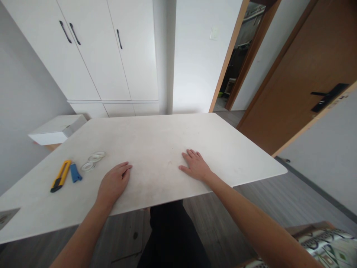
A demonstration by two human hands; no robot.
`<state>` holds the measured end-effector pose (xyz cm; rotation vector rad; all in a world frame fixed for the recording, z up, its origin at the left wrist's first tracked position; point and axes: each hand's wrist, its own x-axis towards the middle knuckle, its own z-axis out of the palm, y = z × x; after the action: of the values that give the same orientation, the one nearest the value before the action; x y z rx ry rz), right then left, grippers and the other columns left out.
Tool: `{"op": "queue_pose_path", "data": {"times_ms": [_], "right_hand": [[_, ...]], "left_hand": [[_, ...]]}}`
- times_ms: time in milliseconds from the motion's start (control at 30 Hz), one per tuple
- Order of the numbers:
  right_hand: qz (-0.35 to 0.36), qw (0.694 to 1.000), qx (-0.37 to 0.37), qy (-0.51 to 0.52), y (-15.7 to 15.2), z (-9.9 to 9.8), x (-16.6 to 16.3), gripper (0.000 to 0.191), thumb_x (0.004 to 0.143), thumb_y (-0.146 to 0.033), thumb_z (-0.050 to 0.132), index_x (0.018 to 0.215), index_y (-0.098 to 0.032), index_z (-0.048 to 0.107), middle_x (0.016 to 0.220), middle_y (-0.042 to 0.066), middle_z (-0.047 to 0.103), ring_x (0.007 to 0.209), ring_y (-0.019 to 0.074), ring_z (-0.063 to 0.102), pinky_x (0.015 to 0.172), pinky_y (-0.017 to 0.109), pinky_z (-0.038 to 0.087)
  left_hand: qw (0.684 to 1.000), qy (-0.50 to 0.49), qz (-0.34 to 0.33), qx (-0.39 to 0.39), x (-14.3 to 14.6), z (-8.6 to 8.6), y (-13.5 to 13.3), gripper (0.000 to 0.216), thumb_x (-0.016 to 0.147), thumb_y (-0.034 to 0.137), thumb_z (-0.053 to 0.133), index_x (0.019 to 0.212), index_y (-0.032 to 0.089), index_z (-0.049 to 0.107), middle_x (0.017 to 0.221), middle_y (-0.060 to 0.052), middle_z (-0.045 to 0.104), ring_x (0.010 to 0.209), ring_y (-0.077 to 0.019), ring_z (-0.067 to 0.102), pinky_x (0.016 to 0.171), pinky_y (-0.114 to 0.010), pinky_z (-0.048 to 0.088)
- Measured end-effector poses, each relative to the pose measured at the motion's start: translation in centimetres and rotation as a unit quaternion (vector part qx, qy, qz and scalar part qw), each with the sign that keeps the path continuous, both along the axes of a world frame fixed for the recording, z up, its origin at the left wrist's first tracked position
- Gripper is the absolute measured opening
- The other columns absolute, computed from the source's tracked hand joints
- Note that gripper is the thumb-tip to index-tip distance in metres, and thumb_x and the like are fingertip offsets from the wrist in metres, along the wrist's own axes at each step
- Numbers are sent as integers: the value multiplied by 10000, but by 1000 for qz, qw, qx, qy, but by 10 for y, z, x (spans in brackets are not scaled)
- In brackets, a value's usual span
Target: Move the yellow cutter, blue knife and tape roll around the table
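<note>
My left hand rests on the white table near its front edge. Its fingers are loosely curled and pressed together, with a small dark gap by the thumb; nothing shows in its grip. Flat on the tabletop lies my right hand, palm down, fingers spread and holding nothing. To the left of my left hand are two white coiled loops, like cable or tape rings. Beside them lie a small blue tool or clip, its exact kind unclear, and a yellow and black utility knife.
A white box stands beyond the table's left side. White cabinets line the far wall. On the right is a brown door. A patterned cushion or cloth lies at lower right, and a grey inset plate sits at the table's left front.
</note>
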<state>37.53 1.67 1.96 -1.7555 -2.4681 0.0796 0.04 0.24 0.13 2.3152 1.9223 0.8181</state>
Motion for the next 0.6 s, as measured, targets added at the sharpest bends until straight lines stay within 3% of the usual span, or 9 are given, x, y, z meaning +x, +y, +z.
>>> {"op": "queue_pose_path", "data": {"times_ms": [600], "right_hand": [[-3, 1000, -6, -1, -1, 1, 0, 843, 937, -734, 289, 1541, -153, 370, 1616, 190, 284, 1501, 326, 215, 1202, 490, 137]], "left_hand": [[1000, 7, 0, -4, 1, 3, -1, 454, 903, 414, 384, 1061, 189, 745, 1243, -93, 701, 1159, -247, 650, 1065, -398, 481]]}}
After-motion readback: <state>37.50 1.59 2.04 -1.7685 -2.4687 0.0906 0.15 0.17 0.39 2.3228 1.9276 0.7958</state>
